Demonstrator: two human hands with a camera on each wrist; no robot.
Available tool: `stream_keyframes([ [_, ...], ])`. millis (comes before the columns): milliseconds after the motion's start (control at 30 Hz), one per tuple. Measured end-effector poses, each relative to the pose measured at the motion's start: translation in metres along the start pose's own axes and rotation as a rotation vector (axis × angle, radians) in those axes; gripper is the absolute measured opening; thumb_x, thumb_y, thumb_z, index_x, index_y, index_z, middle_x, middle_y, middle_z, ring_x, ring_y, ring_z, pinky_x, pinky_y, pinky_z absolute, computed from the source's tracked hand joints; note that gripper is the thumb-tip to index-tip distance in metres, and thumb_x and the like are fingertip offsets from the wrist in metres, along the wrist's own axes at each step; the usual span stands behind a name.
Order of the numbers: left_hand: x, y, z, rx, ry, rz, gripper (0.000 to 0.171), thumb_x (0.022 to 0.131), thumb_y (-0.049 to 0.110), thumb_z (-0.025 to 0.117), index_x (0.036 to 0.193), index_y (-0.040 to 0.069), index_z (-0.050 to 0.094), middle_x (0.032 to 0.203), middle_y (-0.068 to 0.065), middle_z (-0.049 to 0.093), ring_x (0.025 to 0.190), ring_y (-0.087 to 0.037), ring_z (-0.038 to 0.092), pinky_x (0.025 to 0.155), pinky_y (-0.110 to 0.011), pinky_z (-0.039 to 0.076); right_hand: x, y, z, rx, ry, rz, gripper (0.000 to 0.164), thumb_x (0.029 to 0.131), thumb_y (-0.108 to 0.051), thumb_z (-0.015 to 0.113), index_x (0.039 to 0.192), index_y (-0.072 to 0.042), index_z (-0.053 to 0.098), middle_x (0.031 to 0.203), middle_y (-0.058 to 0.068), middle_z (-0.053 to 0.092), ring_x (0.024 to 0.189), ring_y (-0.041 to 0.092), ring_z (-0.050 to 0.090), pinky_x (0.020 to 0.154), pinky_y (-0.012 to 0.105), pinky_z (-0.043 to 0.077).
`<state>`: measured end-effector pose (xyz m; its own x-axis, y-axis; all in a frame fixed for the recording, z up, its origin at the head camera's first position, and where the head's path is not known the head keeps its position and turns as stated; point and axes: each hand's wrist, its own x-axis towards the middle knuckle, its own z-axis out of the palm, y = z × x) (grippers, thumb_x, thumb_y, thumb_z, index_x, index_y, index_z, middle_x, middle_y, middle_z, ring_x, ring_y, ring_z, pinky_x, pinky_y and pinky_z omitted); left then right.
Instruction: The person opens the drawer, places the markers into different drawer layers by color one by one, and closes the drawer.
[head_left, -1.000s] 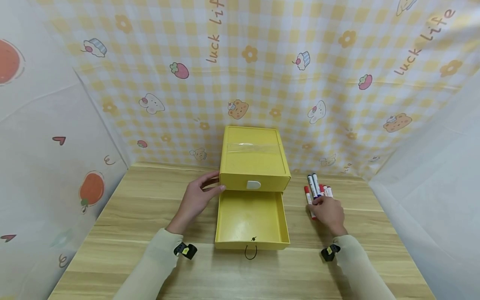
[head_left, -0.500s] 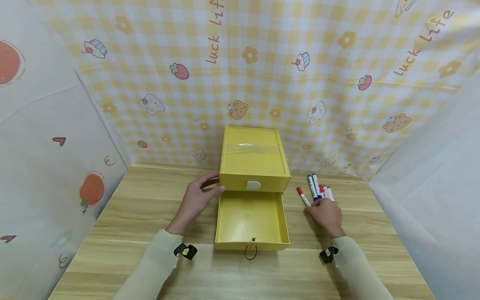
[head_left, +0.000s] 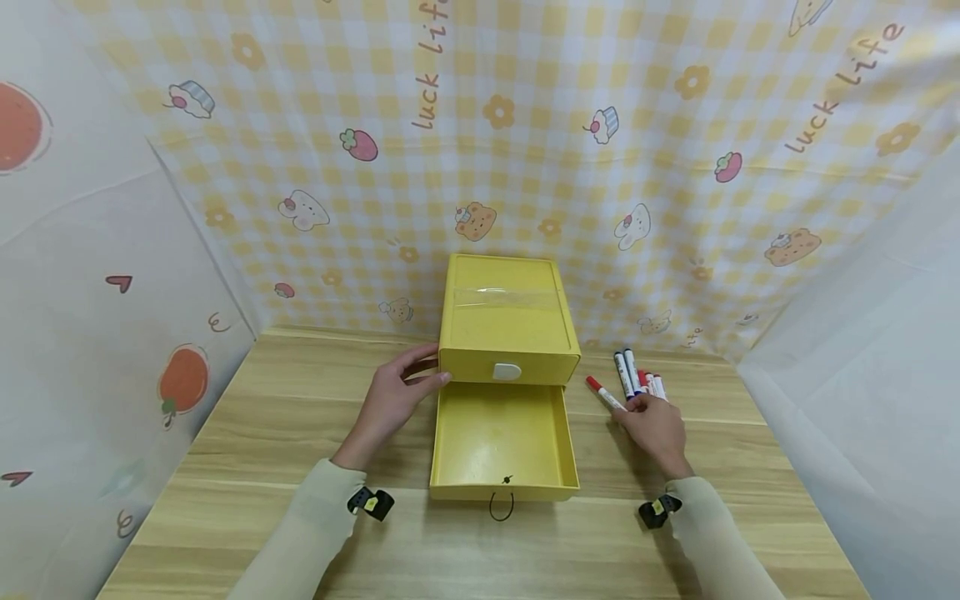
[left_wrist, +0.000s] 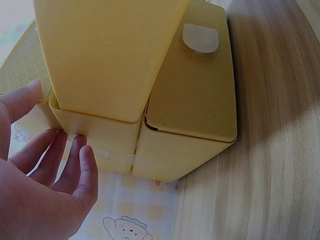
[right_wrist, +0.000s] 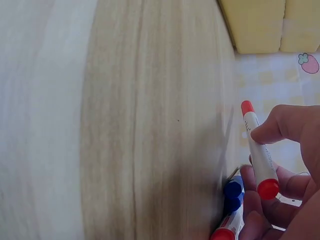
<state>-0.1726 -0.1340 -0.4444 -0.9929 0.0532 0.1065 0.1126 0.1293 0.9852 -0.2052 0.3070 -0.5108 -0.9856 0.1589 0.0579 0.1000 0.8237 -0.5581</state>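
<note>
Right of centre in the head view, the right hand [head_left: 654, 429] is gripping a red-capped marker [right_wrist: 262, 160]; in the right wrist view the thumb is pressing on the white barrel while the other fingers are backing it, so they are clamped on it. I cannot tell whether this marker is touching the bench [head_left: 300, 400]. Just beyond the hand, two blue-ended markers [head_left: 628, 371] are lying side by side, with more red-and-white markers [head_left: 659, 387] lying just beside them, partly hidden by the hand.

In the middle of the frame, a yellow drawer box [head_left: 510, 308] is standing with its lower drawer [head_left: 498, 433] jutting toward the bottom of the frame. The left hand [head_left: 388, 404] is resting at the box's left front corner, thumb and fingers apart.

The work is looking barely begun: the lower drawer is already standing pulled out, no marker is showing inside it, and one marker is being held. The others are lying on the bench, so handling them is apparently remaining.
</note>
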Motion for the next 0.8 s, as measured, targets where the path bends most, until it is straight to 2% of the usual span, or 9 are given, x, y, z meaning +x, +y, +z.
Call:
stream_keyframes([
  [367, 0.0, -0.001, 0.0, 0.0, 0.003, -0.008, 0.055, 0.101, 0.014, 0.083, 0.152, 0.004, 0.064, 0.151, -0.017, 0.065, 0.138, -0.036, 0.063, 0.111, -0.046, 0.057, -0.003, -0.004, -0.003, 0.081, 0.003, 0.031, 0.027, 0.091, -0.025, 0.085, 0.095, 0.001, 0.08, 0.086, 0.012, 0.075, 0.072, 0.022, 0.06, 0.059, 0.032, 0.046],
  [800, 0.0, 0.0, 0.0, -0.006, 0.002, -0.007, 0.055, 0.101, 0.013, 0.083, 0.152, 0.004, 0.064, 0.151, -0.017, 0.065, 0.138, -0.035, 0.063, 0.111, -0.044, 0.057, -0.009, -0.015, -0.015, 0.157, 0.027, 0.004, 0.017, 0.09, -0.018, 0.086, 0.092, -0.002, 0.079, 0.079, 0.005, 0.074, 0.07, 0.017, 0.06, 0.059, 0.028, 0.046],
])
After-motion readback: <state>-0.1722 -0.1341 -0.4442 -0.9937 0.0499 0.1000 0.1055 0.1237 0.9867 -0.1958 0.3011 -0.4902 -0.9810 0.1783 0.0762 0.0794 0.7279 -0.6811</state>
